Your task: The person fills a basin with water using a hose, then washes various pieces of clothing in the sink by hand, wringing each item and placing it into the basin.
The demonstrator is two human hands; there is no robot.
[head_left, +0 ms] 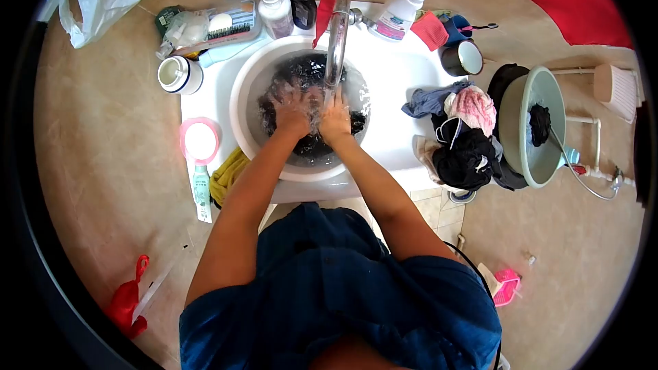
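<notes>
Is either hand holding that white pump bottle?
No: the left hand and right hand are both down inside the white basin, while the pump bottle stands beyond its rim.

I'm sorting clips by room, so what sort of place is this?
Probably a home bathroom or washroom: there's a chrome faucet over a white sink, with a pump bottle and a toothbrush along its back.

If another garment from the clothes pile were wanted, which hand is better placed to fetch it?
Probably the right hand: it is nearer the clothes pile, which lies on that side of the basin. The left hand is farther away.
</notes>
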